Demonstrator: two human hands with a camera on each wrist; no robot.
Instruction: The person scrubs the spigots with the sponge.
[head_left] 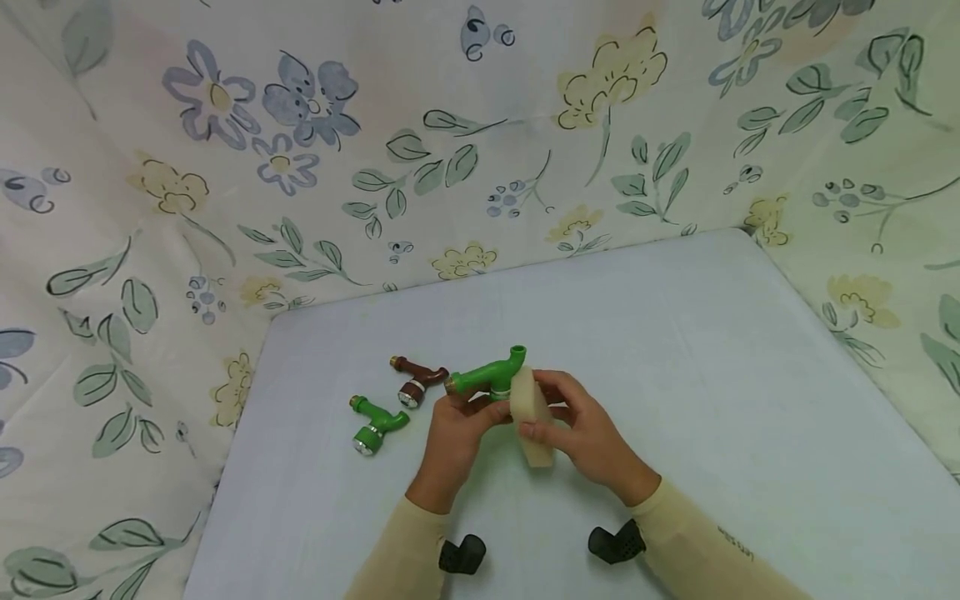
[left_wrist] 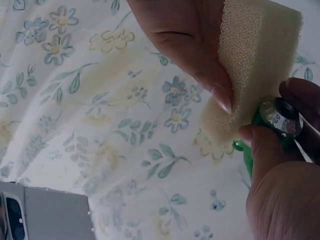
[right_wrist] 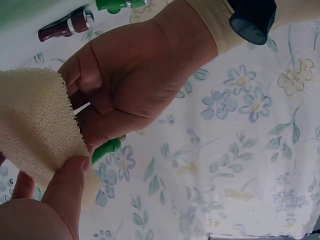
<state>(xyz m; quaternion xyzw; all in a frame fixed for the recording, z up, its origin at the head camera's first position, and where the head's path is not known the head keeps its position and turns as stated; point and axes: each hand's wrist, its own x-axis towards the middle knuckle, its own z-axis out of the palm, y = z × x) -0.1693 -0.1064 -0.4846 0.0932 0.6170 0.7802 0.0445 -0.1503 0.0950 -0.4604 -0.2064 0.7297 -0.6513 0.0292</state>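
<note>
My left hand [head_left: 457, 433] grips a green tap [head_left: 483, 377] by its knob end, with the curved spout pointing up and to the right. In the left wrist view the thumb and fingers close around the tap's silver-capped knob [left_wrist: 280, 117]. Pinched between the thumb and fingers of my right hand [head_left: 585, 425] is a cream sponge [head_left: 534, 421], held upright against the tap's spout side. From the right wrist, the sponge [right_wrist: 37, 117] covers most of the tap, leaving a short green end in sight.
Left of the hands, a brown tap [head_left: 420, 379] and another green tap [head_left: 375, 425] lie on the white table [head_left: 675, 358]. Floral cloth [head_left: 420, 192] hangs behind and beside the table. Black wrist cameras [head_left: 617, 543] sit on both sleeves.
</note>
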